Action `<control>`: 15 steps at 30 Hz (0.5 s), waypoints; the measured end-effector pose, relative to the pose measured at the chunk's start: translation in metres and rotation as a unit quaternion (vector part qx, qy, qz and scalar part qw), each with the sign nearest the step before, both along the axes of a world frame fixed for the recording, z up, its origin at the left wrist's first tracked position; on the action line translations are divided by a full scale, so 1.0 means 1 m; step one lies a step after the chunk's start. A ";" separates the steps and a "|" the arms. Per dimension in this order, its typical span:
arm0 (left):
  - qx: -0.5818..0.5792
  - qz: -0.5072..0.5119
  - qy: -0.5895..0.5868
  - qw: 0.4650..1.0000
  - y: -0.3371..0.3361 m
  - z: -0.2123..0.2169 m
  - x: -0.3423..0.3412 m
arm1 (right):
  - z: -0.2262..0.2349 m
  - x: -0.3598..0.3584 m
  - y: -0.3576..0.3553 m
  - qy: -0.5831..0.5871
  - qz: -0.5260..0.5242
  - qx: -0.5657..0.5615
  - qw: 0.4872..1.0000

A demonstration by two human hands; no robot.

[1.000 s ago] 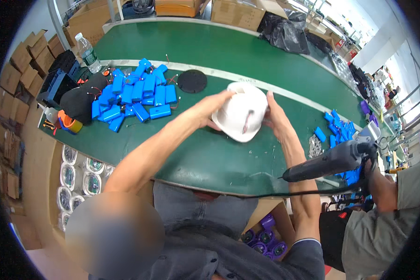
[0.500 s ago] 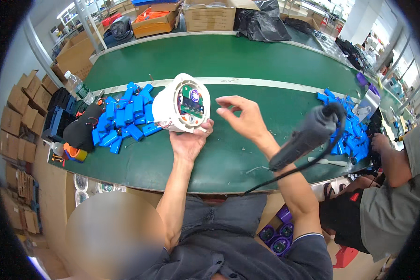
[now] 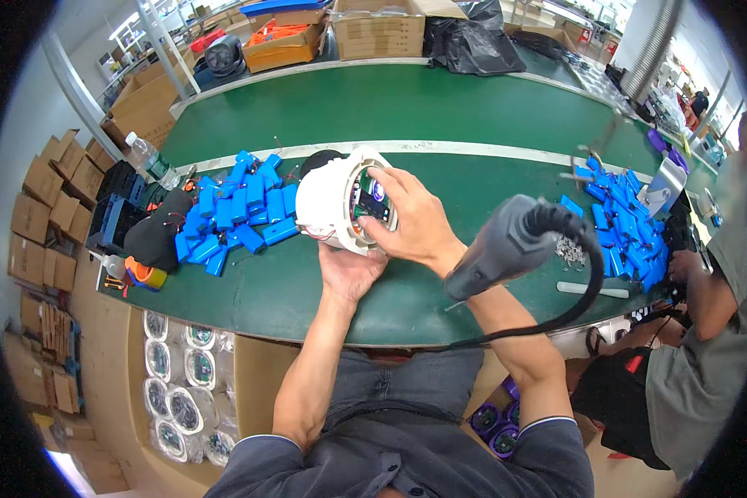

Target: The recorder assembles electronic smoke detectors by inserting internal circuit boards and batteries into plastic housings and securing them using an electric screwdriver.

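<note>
A white round housing (image 3: 328,203) is tilted above the green bench, its open face turned right. Inside that face sits a green circuit board (image 3: 373,201) with a purple round part and a dark rectangular part. My left hand (image 3: 350,270) supports the housing from below, fingers partly hidden beneath it. My right hand (image 3: 415,217) reaches into the open face, thumb and index finger closed on the board from opposite edges. In front of my right forearm hangs a dark electric screwdriver (image 3: 494,249) on a coiled cord.
Blue battery packs lie in a left pile (image 3: 241,203) and a right pile (image 3: 627,220). A water bottle (image 3: 151,159) stands at far left. A white stick (image 3: 592,290) lies near the right edge, beside a co-worker (image 3: 705,332). Below left, a carton (image 3: 253,373) holds bagged housings.
My right hand has moved left from open air onto the board. The housing has shifted slightly right and down, its face turned further right. The screwdriver has swung slightly left.
</note>
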State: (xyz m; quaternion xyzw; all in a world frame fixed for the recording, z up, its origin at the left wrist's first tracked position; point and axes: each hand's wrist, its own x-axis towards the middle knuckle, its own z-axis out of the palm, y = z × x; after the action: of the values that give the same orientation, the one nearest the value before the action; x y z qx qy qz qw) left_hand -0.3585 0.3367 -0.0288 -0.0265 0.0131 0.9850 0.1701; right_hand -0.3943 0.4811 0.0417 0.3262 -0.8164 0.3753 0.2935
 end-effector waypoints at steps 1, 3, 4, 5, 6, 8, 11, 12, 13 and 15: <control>0.009 -0.011 -0.008 1.000 0.000 0.001 0.001 | 0.000 0.000 -0.001 0.007 -0.008 0.015 1.000; -0.015 -0.014 -0.029 0.999 0.004 0.007 0.007 | 0.002 0.001 0.001 -0.005 -0.014 0.043 0.999; -0.040 -0.018 -0.051 0.998 0.005 0.010 0.010 | 0.004 0.002 0.003 -0.017 -0.021 0.072 0.997; 0.012 -0.044 -0.040 0.998 0.004 0.009 0.013 | 0.006 0.003 0.006 -0.009 -0.029 0.112 0.993; 0.013 -0.041 -0.041 0.998 0.005 0.007 0.017 | 0.011 0.005 0.008 -0.009 -0.025 0.112 0.993; -0.018 -0.050 -0.096 0.994 0.009 0.005 0.024 | 0.022 0.006 0.011 -0.057 -0.010 0.209 0.976; 0.118 -0.109 -0.109 0.981 0.017 0.015 0.035 | 0.026 0.002 0.014 -0.076 -0.010 0.244 0.967; 0.136 -0.113 -0.124 0.976 0.021 0.016 0.037 | 0.026 0.001 0.016 -0.095 -0.015 0.271 0.958; 0.128 -0.117 -0.151 0.973 0.021 0.011 0.036 | 0.025 0.000 0.018 -0.095 -0.020 0.274 0.957; 0.154 -0.115 -0.158 0.968 0.024 0.009 0.040 | 0.023 0.000 0.021 -0.115 -0.012 0.275 0.954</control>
State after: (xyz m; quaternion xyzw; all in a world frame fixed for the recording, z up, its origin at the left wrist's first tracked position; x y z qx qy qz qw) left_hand -0.3186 0.3611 -0.0201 -0.1535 -0.1633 0.9323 0.2840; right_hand -0.3939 0.5022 0.0649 0.3397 -0.9199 0.1675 0.1013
